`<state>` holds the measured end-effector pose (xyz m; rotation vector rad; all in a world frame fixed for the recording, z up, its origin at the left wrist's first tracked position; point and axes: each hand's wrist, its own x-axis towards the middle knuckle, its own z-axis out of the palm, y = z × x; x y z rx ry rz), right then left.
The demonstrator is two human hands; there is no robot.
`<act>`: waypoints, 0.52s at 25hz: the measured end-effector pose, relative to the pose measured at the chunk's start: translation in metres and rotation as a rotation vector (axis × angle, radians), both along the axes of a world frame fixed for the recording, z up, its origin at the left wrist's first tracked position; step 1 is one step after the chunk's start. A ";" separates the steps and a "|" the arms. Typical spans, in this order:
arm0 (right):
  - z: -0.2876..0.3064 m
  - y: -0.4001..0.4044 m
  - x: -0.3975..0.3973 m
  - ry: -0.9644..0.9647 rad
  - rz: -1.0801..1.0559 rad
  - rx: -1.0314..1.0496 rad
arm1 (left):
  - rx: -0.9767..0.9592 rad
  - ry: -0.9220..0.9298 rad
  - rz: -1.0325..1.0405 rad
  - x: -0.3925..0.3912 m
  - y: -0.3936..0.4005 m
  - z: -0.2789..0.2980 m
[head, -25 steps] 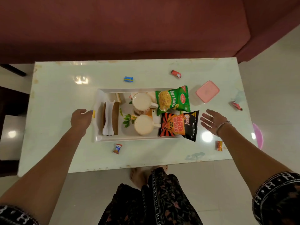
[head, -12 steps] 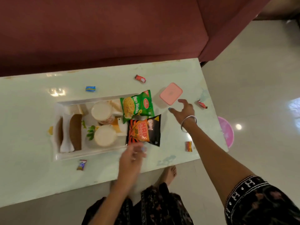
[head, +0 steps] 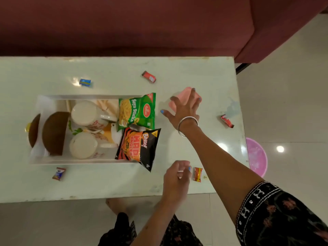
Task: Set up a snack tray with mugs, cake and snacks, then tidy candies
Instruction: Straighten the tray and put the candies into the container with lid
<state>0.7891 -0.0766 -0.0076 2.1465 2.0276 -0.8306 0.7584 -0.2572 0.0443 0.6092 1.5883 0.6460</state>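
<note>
Tray point(head: 88, 161): left-centre of table point(head: 110, 185); loaded w/ two mugs point(head: 85, 112), cake point(head: 53, 132), soya sticks pkt point(head: 137, 110), chips pkt point(head: 138, 148). Setup judged done.
Left to do: candy tidy, apparently just starting.
Right hand point(head: 184, 108): fingers spread over pink box point(head: 177, 96), toward far right edge; contact probable, firm grip unclear.
Left hand point(head: 177, 176): fingers loosely curled, just beside orange candy point(head: 197, 174) nr front right corner; not yet clamped.
Loose candies: blue point(head: 85, 82), red point(head: 149, 76) nr far edge; red point(head: 227, 121) at right edge; one point(head: 59, 173) in front of tray.
Obstacles: none obvious; box lid apparently on.
Off-table: pink basin point(head: 257, 157) on floor.
</note>
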 end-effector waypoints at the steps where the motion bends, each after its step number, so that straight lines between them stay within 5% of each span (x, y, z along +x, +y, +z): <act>1: -0.001 -0.001 0.000 -0.013 -0.025 -0.005 | -0.007 -0.013 0.070 0.002 0.006 -0.003; 5: 0.002 -0.016 0.014 0.003 -0.029 0.077 | -0.063 -0.076 0.347 0.002 0.032 -0.011; 10: 0.013 -0.071 0.046 0.572 -0.273 0.108 | -0.263 -0.300 0.586 0.000 0.054 -0.031; 13: 0.020 -0.109 0.049 0.745 -0.342 0.107 | -0.324 -0.510 0.607 0.005 0.057 -0.038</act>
